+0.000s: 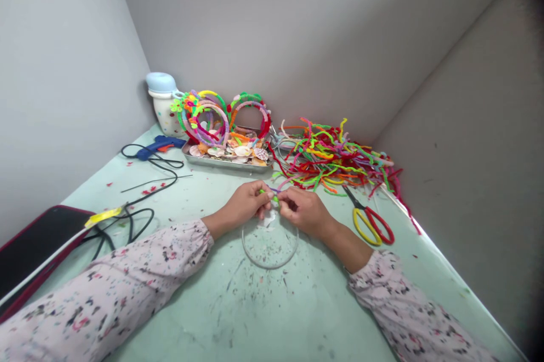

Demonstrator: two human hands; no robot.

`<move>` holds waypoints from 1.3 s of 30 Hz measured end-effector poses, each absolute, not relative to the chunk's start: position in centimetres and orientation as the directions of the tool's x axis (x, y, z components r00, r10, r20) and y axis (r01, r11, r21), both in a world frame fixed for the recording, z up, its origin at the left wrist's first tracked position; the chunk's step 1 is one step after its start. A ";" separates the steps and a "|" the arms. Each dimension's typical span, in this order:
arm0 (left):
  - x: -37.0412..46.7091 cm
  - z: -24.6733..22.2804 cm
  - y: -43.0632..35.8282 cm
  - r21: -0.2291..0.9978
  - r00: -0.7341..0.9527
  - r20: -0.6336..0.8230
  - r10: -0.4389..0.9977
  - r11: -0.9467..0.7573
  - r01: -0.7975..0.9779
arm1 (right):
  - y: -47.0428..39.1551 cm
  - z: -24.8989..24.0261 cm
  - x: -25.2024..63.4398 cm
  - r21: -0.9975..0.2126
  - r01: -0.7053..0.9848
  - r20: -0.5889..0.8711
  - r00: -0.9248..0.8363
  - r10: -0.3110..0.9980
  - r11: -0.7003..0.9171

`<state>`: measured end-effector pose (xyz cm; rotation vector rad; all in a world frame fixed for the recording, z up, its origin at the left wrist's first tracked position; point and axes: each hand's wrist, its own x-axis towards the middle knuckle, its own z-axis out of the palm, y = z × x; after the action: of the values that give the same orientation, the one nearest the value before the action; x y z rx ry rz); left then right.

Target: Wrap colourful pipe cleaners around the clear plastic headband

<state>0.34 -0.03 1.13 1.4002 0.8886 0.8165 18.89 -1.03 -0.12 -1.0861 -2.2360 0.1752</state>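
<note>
A thin whitish hoop (271, 267) hangs or rests in front of me, its lower arc bare. Bits of green and purple pipe cleaner (276, 199) show at its top, between my fingertips. My left hand (244, 203) is closed in a pinch at the hoop's upper left side. Close beside it, my right hand (308, 213) pinches at the pipe cleaner on the upper right. The fingers hide most of the spot where pipe cleaner and hoop meet. A small white scrap (267, 220) lies just below my fingertips.
Behind my hands stands a metal tray (227, 165) of seashells with colourful wrapped hoops (212, 124). Pipe cleaners (335, 155) are heaped at the back right, near scissors (369, 223). A blue glue gun (159, 147), black cable (147, 200), cup (164, 104) and dark tablet-like object (38, 243) are left.
</note>
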 end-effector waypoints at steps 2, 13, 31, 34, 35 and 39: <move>0.3 1.1 0.0 0.999 0.454 -0.037 0.890 0.025 0.032 | -1.0 -0.1 18.9 -0.362 0.664 0.494 -0.459 0.739 0.654; 0.3 1.0 0.1 0.999 0.457 -0.033 0.889 0.023 0.027 | -1.2 0.1 18.9 -0.489 0.623 0.460 -0.411 0.787 0.611; -0.1 1.1 0.5 0.982 0.424 -0.024 0.905 0.101 -0.159 | -0.2 -0.2 19.6 -0.862 0.265 0.318 -0.383 0.867 0.432; 0.0 1.1 0.5 0.981 0.436 -0.027 0.900 0.107 -0.161 | -0.3 -0.2 19.4 -0.805 0.304 0.380 -0.393 0.837 0.509; 0.0 1.2 0.4 0.981 0.438 -0.028 0.898 0.108 -0.159 | -0.4 -0.1 19.3 -0.786 0.320 0.399 -0.392 0.829 0.530; 0.0 1.4 0.3 0.985 0.447 -0.017 0.894 0.091 -0.145 | -0.7 0.0 19.0 -0.714 0.366 0.475 -0.371 0.797 0.596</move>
<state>0.02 0.29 1.37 1.2350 0.7809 0.9018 19.04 -0.66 0.04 -0.9252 -1.9727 0.6402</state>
